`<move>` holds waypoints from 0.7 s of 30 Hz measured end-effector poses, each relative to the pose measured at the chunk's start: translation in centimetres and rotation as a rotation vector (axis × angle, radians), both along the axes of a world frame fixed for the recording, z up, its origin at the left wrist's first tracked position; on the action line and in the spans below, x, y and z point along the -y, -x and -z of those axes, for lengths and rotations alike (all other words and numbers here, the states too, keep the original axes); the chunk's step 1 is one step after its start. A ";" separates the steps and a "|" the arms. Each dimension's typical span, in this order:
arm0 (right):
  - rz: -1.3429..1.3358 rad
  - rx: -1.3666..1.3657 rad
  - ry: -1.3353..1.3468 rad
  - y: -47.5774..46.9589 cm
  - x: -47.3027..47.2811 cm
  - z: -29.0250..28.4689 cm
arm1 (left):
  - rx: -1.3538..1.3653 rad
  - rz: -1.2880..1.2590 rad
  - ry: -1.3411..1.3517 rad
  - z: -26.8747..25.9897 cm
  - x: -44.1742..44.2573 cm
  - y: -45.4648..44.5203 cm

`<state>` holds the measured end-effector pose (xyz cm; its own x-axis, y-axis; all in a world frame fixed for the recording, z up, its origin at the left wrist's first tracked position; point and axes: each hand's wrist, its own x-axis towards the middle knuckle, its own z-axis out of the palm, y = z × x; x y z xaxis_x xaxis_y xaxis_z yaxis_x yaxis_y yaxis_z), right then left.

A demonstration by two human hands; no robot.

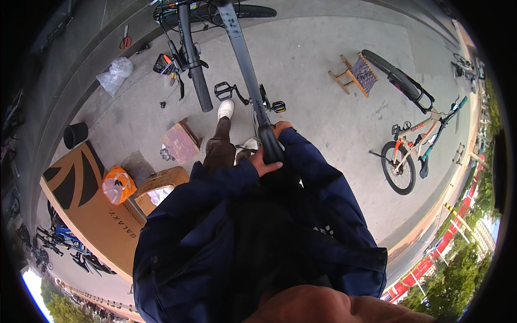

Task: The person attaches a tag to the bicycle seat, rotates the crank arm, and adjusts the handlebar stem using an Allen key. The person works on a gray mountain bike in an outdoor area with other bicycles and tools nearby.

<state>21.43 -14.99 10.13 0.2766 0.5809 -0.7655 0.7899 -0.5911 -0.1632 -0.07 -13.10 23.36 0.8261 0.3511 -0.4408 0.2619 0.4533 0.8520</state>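
A dark grey bicycle frame (242, 56) runs away from me, with a black saddle (270, 143) close to my body. My left hand (261, 163) grips the saddle's left side, its thumb laid over the top. On the other side, my right hand (282, 128) is against the saddle's nose near the top of the frame; its fingertips are hidden. Ahead, the black handlebar grip (200, 89) and brake lever (181, 89) sit to the left of the top tube. A black pedal (223, 91) sticks out on the left, another pedal (278, 106) on the right.
Left on the concrete are a low stool (180, 143), a cardboard box (167, 177), an orange bag (128, 182), a large carton (109, 226), a black bin (76, 135) and a tool tray (162, 64). A folding stool (363, 75) and another bicycle (416, 129) are right.
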 end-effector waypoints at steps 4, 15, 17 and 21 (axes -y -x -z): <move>-0.138 -0.058 -0.095 -0.3 0.8 1.8 | 0.060 -0.157 0.059 1.0 1.9 -0.7; -0.016 -0.044 -0.214 0.3 2.4 4.9 | 0.038 -0.217 0.114 1.0 2.3 -0.5; 0.028 0.005 -0.169 0.5 2.5 4.4 | 0.028 -0.201 0.138 0.9 2.3 -0.4; 0.352 -0.132 -0.106 0.0 3.8 3.1 | 0.081 -0.213 0.077 0.6 2.0 -0.4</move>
<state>21.41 -18.79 7.06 0.3762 0.5457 -0.7488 0.5097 -0.7968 -0.3247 0.30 -15.14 22.75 0.7707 0.4890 -0.4084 0.0862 0.5551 0.8273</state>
